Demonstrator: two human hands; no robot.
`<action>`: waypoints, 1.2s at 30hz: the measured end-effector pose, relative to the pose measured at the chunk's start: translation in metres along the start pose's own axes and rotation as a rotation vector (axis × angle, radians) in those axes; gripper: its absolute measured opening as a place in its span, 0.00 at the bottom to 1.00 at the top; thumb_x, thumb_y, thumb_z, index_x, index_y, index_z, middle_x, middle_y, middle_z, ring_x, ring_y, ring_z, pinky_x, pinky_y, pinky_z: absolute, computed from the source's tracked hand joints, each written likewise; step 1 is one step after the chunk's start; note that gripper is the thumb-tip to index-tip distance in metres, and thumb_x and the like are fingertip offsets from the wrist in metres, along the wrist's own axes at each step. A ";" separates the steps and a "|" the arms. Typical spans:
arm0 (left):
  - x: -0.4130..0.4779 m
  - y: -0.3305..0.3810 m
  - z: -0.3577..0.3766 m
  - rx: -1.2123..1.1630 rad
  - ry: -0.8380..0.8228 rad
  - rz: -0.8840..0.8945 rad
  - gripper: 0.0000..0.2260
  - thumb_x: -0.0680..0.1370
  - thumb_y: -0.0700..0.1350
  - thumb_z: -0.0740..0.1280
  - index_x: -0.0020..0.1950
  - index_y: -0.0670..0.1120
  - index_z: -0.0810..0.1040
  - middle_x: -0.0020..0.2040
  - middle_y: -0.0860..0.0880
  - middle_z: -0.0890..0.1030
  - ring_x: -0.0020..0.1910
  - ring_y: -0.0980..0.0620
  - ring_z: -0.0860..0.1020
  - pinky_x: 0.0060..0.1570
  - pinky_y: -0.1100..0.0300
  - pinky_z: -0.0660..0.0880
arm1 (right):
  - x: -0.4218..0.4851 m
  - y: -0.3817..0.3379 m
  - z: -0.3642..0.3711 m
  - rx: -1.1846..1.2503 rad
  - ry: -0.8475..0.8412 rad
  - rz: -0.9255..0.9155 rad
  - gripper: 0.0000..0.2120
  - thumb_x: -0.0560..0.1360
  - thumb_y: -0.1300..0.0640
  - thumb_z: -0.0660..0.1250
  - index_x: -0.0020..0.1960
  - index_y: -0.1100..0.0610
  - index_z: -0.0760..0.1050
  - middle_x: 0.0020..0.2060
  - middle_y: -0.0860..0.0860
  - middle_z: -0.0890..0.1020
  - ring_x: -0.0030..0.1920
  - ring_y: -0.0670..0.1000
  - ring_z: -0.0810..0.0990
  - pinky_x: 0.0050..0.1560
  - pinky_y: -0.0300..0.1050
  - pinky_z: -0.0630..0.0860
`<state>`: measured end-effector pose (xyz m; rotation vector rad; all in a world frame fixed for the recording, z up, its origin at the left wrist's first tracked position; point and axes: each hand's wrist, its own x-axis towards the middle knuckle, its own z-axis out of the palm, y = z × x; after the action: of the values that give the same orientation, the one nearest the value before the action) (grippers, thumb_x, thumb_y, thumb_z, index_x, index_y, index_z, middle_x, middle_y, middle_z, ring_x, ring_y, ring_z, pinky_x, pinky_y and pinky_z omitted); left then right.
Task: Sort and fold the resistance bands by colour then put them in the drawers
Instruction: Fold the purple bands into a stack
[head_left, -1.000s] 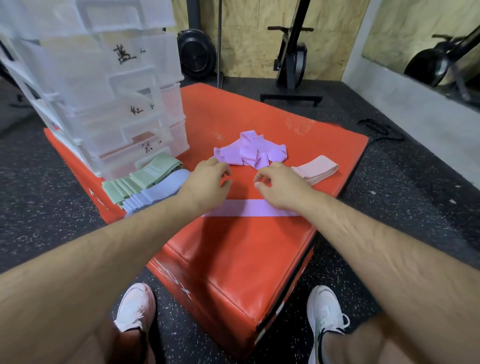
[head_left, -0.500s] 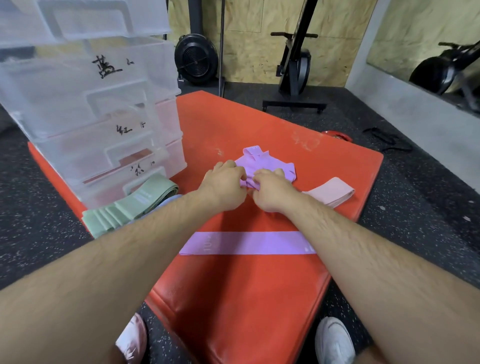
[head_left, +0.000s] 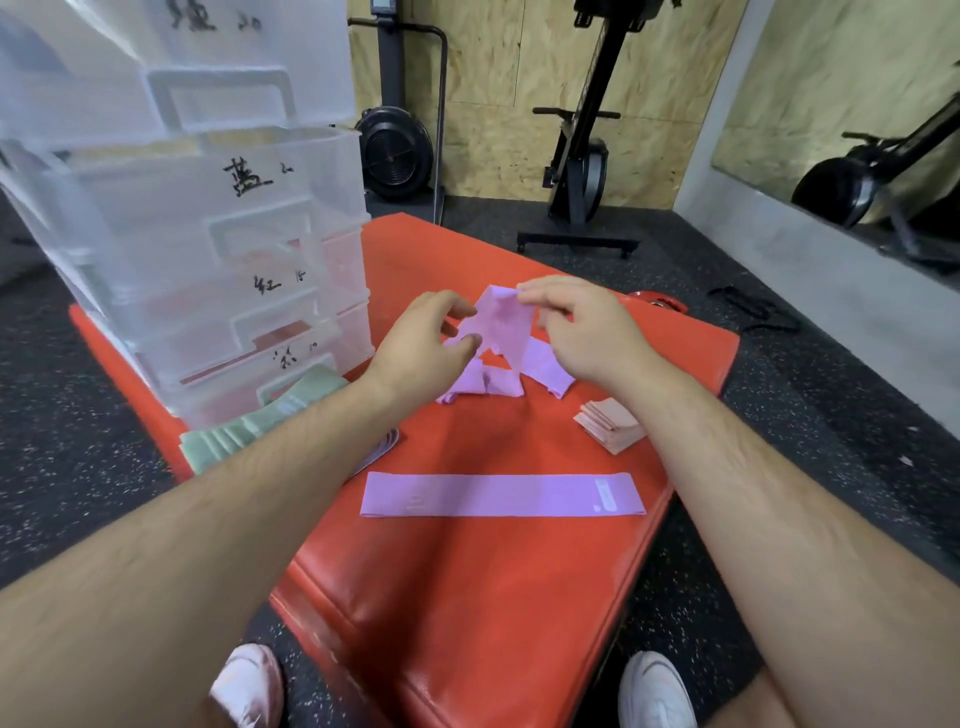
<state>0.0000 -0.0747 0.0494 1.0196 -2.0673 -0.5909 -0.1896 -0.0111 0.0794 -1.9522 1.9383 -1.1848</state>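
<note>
Limp lilac fabric band (head_left: 501, 325) held up, pinched in the grip of left hand (head_left: 423, 345) and right hand (head_left: 582, 332); flat rectangular lilac strip (head_left: 501, 494) lies on glossy red vinyl tabletop (head_left: 467, 597).

Below the left hand (head_left: 421, 343), the left forearm covers most of a pale folded stack (head_left: 382, 447) and the near end of the green bands (head_left: 228, 439). The right forearm, below the right hand (head_left: 582, 327), hides part of the pink stack (head_left: 605, 423). Both hands pinch the purple band (head_left: 501, 327), covering its edges and part of the purple pile (head_left: 498, 387). Left of the hands, the top drawer (head_left: 156, 62) is cut by the upper edge.
</note>
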 end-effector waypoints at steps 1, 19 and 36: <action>-0.002 0.005 -0.004 -0.053 0.018 0.004 0.09 0.77 0.42 0.69 0.56 0.47 0.77 0.55 0.51 0.78 0.49 0.53 0.77 0.50 0.62 0.72 | -0.003 -0.007 -0.005 0.035 0.011 -0.017 0.20 0.77 0.72 0.57 0.60 0.60 0.83 0.63 0.51 0.81 0.65 0.47 0.77 0.68 0.41 0.72; -0.020 0.057 -0.031 -0.546 0.106 -0.108 0.03 0.78 0.45 0.71 0.47 0.46 0.82 0.38 0.54 0.81 0.36 0.60 0.76 0.36 0.70 0.71 | -0.038 -0.047 -0.025 0.360 0.046 0.036 0.13 0.82 0.58 0.63 0.61 0.45 0.79 0.54 0.42 0.84 0.54 0.42 0.81 0.49 0.32 0.73; -0.026 0.066 -0.046 -0.489 0.035 0.073 0.03 0.77 0.43 0.72 0.45 0.51 0.83 0.40 0.55 0.84 0.40 0.60 0.79 0.43 0.65 0.74 | -0.040 -0.058 -0.021 0.477 0.058 0.014 0.09 0.77 0.61 0.73 0.56 0.57 0.79 0.45 0.49 0.85 0.45 0.42 0.81 0.46 0.34 0.75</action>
<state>0.0155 -0.0194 0.1111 0.6604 -1.7917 -0.9722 -0.1513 0.0429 0.1123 -1.6645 1.5029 -1.5406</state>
